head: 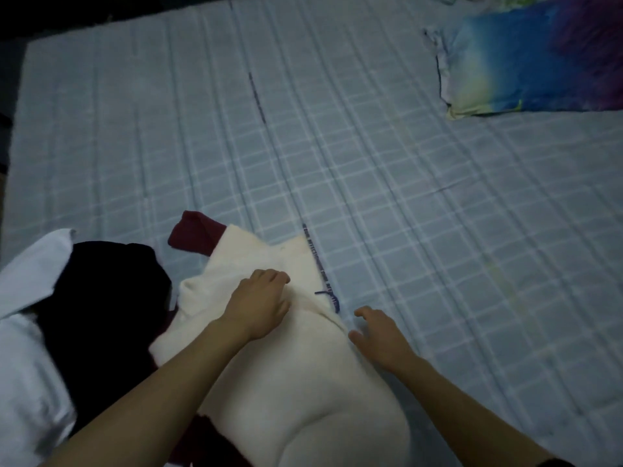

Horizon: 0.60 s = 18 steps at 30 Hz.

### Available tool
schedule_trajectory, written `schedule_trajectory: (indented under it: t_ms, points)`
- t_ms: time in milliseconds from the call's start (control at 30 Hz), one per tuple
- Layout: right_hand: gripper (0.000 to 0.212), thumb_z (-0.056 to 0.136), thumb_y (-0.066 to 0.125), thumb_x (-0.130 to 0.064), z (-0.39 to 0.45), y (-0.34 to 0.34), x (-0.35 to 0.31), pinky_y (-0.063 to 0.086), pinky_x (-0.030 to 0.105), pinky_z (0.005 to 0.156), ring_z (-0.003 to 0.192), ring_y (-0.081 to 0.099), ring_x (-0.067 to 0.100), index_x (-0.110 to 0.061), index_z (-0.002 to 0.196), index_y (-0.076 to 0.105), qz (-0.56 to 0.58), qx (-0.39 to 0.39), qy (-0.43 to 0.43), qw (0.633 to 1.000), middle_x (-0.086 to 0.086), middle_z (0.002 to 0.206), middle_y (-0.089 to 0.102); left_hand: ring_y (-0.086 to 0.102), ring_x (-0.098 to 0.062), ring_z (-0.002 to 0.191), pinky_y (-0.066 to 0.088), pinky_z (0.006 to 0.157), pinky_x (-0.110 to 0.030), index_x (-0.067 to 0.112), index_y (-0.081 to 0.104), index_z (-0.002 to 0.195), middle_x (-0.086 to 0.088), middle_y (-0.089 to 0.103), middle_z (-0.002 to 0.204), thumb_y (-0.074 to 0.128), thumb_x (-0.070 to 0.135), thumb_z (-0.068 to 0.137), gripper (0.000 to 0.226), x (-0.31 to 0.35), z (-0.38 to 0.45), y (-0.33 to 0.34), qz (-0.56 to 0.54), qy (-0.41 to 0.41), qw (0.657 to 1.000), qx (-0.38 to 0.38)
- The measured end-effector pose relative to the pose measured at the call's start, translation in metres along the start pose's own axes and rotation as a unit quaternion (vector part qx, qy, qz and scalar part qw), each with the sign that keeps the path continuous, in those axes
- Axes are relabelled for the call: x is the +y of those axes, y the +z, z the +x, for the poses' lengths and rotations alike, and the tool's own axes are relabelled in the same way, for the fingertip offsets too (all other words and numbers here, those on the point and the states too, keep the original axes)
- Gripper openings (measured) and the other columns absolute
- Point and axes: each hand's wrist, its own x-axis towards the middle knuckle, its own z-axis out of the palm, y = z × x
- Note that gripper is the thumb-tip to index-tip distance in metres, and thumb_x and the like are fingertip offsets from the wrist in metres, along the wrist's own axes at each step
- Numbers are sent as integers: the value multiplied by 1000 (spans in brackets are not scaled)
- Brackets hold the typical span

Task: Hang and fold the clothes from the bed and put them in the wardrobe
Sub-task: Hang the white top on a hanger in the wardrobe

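A cream fleece garment (296, 382) with a dark red cuff (194, 235) lies on the bed at the lower middle. My left hand (259, 303) rests palm down on its upper part, fingers curled slightly. At the garment's right edge, my right hand (379, 335) lies on the sheet with fingers spread, holding nothing. A black garment (101, 315) and a white garment (30, 348) are piled at the lower left, next to the cream one.
The bed is covered by a light blue checked sheet (337, 146). A blue, green and purple pillow (532, 59) lies at the top right. The bed's far and left edges meet dark floor.
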Motion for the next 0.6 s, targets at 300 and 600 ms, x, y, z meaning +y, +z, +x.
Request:
schedule_trajectory:
  t_ms: [300, 600]
  points:
    - [53, 84, 70, -44, 22, 44, 16, 43, 29, 86, 108, 56, 22, -14, 122, 51, 12, -80, 66, 995, 7, 121, 60, 49, -25, 122, 23, 110, -45, 21, 52, 130, -4, 59, 127, 47, 31, 90, 41, -16, 54, 54, 160, 109, 976, -97]
    - [58, 83, 69, -49, 7, 64, 16, 40, 32, 92, 115, 51, 25, -14, 122, 45, -32, -34, 58, 997, 8, 125, 55, 55, -28, 111, 31, 106, -39, 21, 57, 117, -6, 62, 116, 50, 51, 89, 42, -17, 38, 48, 247, 171, 940, -162]
